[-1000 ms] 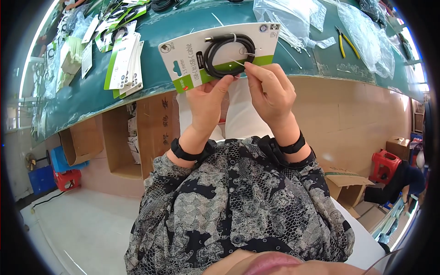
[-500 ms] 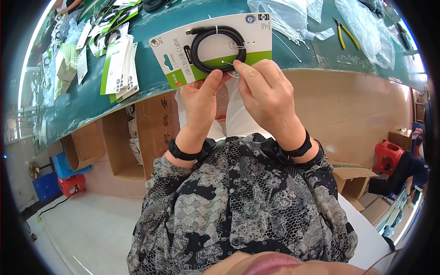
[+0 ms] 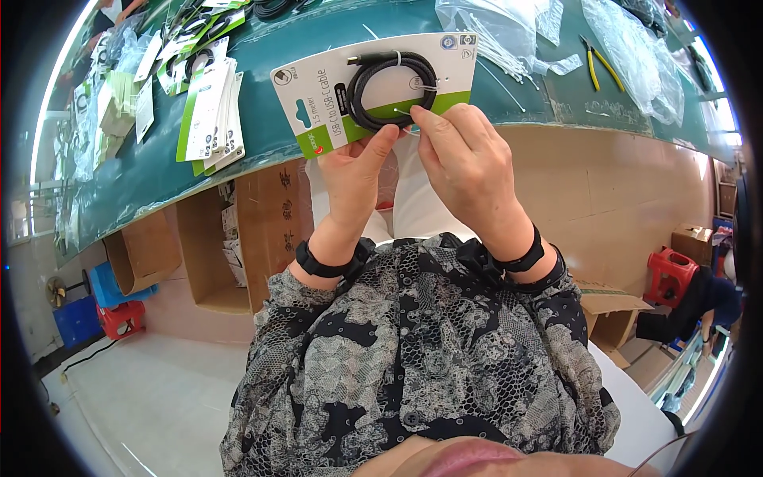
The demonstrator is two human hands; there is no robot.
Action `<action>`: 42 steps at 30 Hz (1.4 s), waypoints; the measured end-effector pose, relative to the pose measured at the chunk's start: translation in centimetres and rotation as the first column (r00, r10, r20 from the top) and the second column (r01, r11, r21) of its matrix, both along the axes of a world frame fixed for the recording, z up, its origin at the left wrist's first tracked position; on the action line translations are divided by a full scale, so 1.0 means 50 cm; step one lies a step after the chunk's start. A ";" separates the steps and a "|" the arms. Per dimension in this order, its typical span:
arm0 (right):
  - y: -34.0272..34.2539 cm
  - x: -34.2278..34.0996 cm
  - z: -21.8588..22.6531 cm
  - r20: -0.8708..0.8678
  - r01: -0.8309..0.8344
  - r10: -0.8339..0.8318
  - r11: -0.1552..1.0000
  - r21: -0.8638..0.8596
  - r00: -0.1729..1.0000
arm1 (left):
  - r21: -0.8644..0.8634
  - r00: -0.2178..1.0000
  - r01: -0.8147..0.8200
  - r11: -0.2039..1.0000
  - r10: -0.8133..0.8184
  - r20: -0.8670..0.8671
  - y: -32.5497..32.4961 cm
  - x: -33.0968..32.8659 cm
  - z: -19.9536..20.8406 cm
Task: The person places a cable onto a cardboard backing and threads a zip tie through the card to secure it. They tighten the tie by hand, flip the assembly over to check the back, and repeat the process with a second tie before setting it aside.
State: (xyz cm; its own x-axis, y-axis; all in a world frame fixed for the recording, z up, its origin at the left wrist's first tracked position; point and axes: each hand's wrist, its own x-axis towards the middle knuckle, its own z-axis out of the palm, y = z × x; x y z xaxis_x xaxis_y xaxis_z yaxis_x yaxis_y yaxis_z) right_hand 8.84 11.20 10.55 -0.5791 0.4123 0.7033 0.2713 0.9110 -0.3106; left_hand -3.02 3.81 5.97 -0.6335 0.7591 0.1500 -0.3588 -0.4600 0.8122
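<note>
A white and green cardboard hang card [image 3: 315,107] is held up just over the table's near edge, tilted a little. On its front lies a coiled black cable [image 3: 354,94] with a metal plug at upper left. White ties cross the coil at its top and right side. My left hand [image 3: 354,181] grips the card from below, its thumb at the coil's lower edge and its fingers mostly behind. At the coil's lower right, my right hand [image 3: 470,159] pinches a thin white cable tie [image 3: 401,111], whose end sticks out leftward over the coil.
On the green table [image 3: 262,119] lie a stack of cards [image 3: 214,119] at left, loose white cable ties [image 3: 501,60], plastic bags [image 3: 632,67] and yellow-handled pliers [image 3: 602,63]. Open cardboard boxes [image 3: 211,254] stand underneath. A person [image 3: 699,306] is at far right.
The card and coil have shifted slightly right and tilted, with both hands moving along. My right fingers keep their pinch at the coil's lower right.
</note>
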 end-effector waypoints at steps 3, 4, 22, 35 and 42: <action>-0.003 -0.001 0.000 -0.008 -0.007 0.007 1.000 0.008 1.000 | -0.017 0.998 -0.026 0.999 0.026 -0.050 -0.001 0.000 0.000; -0.003 -0.001 0.000 -0.008 -0.008 0.008 1.000 0.009 1.000 | -0.018 0.998 -0.034 0.999 0.033 -0.052 -0.001 0.001 0.001; -0.001 -0.017 -0.009 -0.059 0.024 -0.027 0.998 -0.060 0.998 | -0.045 0.998 -0.030 0.999 0.028 -0.059 -0.003 0.007 -0.004; -0.004 -0.017 0.006 -0.074 0.032 -0.037 0.997 -0.065 0.997 | 0.025 0.972 0.146 0.989 -0.148 0.183 -0.006 -0.003 -0.012; -0.007 -0.014 0.005 -0.059 0.039 -0.043 0.998 -0.054 0.997 | 0.024 0.984 0.124 0.992 -0.126 0.125 -0.004 -0.002 -0.010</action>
State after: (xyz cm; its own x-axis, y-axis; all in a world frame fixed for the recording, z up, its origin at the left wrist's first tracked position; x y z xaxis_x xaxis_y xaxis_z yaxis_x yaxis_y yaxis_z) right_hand 8.14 10.84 10.80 -0.5182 0.4721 0.7131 0.2875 0.8815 -0.3747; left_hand -3.10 3.61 5.47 -0.5480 0.8318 0.0877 -0.5134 -0.4173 0.7499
